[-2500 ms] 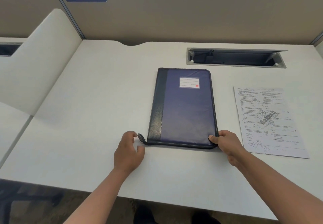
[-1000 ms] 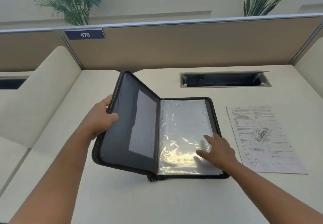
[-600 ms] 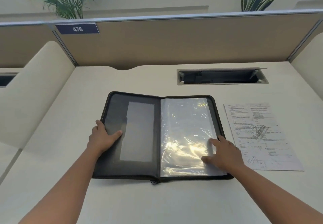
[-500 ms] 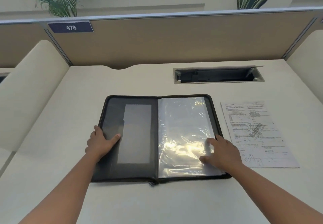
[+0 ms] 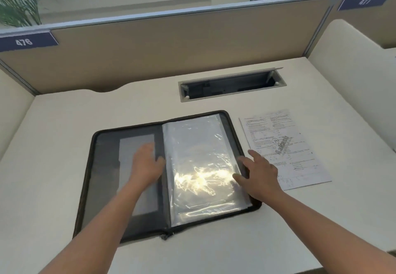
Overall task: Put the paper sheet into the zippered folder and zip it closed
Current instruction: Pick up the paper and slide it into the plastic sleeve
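My left hand [image 5: 145, 164] lies flat on the folder's [image 5: 102, 166] inner cover, grip empty; my right hand [image 5: 259, 173] rests open-fingered at the plastic sleeve's [image 5: 199, 156] edge, holding nothing. The paper sheet [image 5: 285, 145] lies just beside the folder. I'd pin the cover, then lift the sheet flat. The pale table [image 5: 53, 134] is walled by partitions [image 5: 171, 44].
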{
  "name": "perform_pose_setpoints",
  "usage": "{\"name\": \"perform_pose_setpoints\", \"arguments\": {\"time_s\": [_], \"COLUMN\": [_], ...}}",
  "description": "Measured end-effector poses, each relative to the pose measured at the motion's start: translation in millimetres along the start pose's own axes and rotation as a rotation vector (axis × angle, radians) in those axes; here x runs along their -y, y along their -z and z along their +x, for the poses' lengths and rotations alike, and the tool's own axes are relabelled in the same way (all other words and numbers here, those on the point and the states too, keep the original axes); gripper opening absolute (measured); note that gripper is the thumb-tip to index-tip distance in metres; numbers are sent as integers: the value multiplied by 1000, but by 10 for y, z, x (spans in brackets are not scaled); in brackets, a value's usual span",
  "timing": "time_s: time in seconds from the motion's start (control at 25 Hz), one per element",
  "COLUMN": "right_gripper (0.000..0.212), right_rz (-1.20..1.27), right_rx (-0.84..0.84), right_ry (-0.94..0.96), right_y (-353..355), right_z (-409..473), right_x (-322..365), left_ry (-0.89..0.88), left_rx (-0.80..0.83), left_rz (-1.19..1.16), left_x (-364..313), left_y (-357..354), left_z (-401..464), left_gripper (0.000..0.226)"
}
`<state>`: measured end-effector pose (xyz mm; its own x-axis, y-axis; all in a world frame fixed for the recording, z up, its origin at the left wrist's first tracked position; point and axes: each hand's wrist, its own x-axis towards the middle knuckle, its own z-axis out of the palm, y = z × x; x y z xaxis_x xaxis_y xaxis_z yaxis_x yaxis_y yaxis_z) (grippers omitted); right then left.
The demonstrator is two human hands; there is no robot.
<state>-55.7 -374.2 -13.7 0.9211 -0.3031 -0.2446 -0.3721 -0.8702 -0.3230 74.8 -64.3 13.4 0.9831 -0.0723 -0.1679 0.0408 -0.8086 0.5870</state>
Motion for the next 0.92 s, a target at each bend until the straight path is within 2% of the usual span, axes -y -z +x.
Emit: {"name": "perform_pose_setpoints", "arguments": {"time_s": [0.04,0.12,0.24,0.36,0.4,0.52,0.68,0.92], "right_gripper": [63,57,57,63,65,67,67,69], "right_rz": [12,12,-40,-81,-80,-51,25,54], "right_rx": [-49,-101,-129,-101,-83,13,43,53], "right_ry": [-24,-94,-177,-194,-190,-182,-207,-225], "right_y": [55,175,354,489,518,541,518,537], "right_z": [13,43,89,148,165,193,195,182], "right_x": [-137,-463,-950,-1260,-1331,-1466,-1553,-1572], "left_ry": [-43,-17,171,331,368,480,536,618], "left_rx": [77,284,599,776,800,755,692,622], "left_rz": [-116,-341,-689,-852,-867,-896,-859,-814], "left_x": [-317,-915,-1610,-1968,-2042,-2143,-2221,-2392], "left_y": [-167,-513,-1007,-1346,-1436,-1648,-1800,-1908], "left_z": [-31,-103,-169,-190,-197,-168,-128,-79], "left_gripper": [50,45,40,22,21,43,44,19]}}
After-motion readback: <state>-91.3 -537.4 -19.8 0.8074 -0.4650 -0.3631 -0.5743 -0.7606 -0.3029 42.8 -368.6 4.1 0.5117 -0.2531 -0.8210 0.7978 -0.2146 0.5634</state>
